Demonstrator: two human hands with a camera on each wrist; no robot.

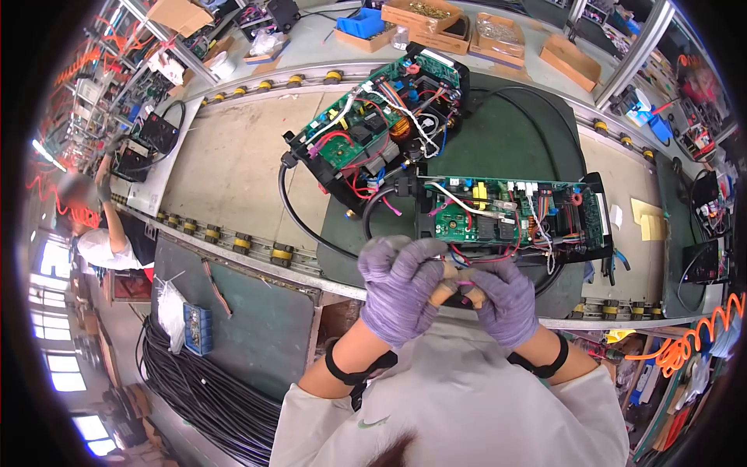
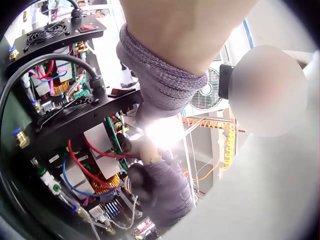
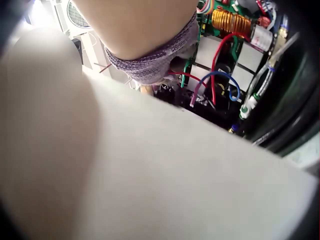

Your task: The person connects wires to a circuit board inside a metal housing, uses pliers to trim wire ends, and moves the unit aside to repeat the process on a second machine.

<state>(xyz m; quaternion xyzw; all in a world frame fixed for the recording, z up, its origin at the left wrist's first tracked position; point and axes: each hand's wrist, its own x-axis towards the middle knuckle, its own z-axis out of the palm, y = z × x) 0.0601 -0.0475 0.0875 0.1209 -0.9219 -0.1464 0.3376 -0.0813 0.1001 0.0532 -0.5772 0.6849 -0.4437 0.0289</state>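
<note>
Both hands wear purple knit gloves and meet close together in front of the chest, at the near edge of the bench. My left hand has its fingers curled, with thumb and fingertips against those of my right hand. Between them they pinch the end of a red wire, where a small pink-purple bit shows in the head view. The wire runs back into an open black-framed power unit with a green circuit board, lying just beyond the hands. Fingers hide most of the wire's end.
A second open unit lies tilted behind the first, with thick black cables looping around both. They rest on a dark green mat. Pliers lie to the right. Cardboard boxes and a blue bin stand behind.
</note>
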